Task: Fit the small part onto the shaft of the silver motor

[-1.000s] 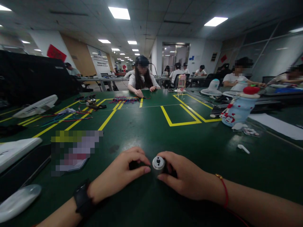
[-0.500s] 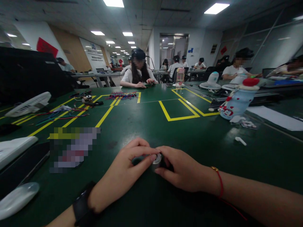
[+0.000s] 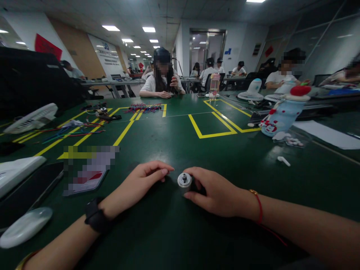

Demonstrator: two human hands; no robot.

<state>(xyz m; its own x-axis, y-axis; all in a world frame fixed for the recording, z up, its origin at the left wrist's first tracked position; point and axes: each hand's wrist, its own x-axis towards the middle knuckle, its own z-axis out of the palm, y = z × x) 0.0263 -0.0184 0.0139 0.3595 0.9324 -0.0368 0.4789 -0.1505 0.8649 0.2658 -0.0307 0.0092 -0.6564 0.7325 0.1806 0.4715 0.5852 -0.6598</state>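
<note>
A small silver cylindrical motor (image 3: 185, 180) stands upright on the green table, its short shaft pointing up. The thumb and fingers of my right hand (image 3: 215, 191) are closed around its side from the right. Just left of the motor, apart from it, is my left hand (image 3: 146, 182). Its thumb presses toward the index finger in a pinch, and whatever is between the tips, if anything, is too small to make out. The black watch (image 3: 97, 215) is on my left wrist.
On the left lie a phone-like flat item (image 3: 91, 180), a white mouse (image 3: 26, 227), a white fan (image 3: 32, 118) and loose wires (image 3: 75, 135). A blue bottle (image 3: 285, 114) and a white earbud (image 3: 284, 161) are at right. A person (image 3: 162, 80) sits opposite.
My left hand has drawn back to the left from the motor's top, uncovering its shaft. My right hand keeps its hold. The view has tilted slightly.
</note>
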